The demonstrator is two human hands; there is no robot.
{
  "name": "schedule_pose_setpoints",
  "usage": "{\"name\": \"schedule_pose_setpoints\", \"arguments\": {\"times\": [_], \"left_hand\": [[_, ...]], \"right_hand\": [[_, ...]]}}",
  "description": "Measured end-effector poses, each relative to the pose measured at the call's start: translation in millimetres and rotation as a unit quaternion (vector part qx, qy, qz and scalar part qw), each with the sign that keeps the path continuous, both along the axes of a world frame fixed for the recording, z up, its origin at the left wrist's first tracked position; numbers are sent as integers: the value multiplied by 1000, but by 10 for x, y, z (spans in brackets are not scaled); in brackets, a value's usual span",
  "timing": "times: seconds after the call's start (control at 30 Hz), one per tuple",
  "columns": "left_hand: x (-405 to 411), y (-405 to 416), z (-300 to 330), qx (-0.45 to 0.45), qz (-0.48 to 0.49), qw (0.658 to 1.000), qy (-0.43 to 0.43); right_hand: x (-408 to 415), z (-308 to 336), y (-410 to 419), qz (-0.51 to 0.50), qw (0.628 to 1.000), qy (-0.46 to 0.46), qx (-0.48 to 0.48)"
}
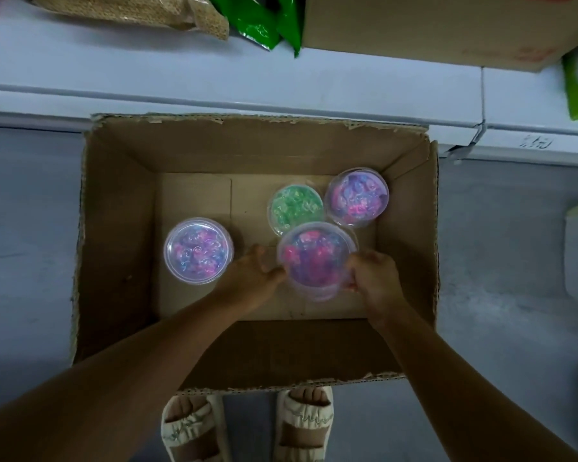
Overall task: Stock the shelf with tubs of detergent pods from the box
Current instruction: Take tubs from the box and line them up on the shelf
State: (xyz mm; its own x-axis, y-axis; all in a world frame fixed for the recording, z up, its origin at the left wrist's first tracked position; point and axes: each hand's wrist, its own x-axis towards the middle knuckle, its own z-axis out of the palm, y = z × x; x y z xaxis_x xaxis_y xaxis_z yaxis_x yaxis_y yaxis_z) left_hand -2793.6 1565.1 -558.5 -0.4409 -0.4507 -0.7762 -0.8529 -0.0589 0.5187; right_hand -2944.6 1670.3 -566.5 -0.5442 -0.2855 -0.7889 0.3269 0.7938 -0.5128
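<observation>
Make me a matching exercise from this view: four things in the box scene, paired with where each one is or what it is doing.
1. green-filled clear tub
2. purple-pink clear tub standing alone
3. right hand
4. green foil bags

A. on the white shelf
B. left part of the cardboard box
C. grips the lifted purple-pink tub
D. between two purple-pink tubs

Pairs: 1-D, 2-B, 3-C, 4-A

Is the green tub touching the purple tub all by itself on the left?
Apart. In the head view, bare cardboard floor of the box shows plainly between the green tub and the lone purple tub.
</observation>
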Motion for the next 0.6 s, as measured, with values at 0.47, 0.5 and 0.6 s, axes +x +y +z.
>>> {"name": "schedule_pose_setpoints", "arguments": {"times": [0.47, 0.5, 0.6], "left_hand": [[218, -690, 235, 79, 430, 887, 151], [245, -751, 202, 61, 437, 884, 153], [326, -894, 80, 22, 453, 876, 161]], "right_hand": [[-64, -154, -885, 245, 953, 172, 45], [-68, -219, -891, 277, 940, 192, 52], [-73, -447, -962, 361, 898, 247, 37]]}}
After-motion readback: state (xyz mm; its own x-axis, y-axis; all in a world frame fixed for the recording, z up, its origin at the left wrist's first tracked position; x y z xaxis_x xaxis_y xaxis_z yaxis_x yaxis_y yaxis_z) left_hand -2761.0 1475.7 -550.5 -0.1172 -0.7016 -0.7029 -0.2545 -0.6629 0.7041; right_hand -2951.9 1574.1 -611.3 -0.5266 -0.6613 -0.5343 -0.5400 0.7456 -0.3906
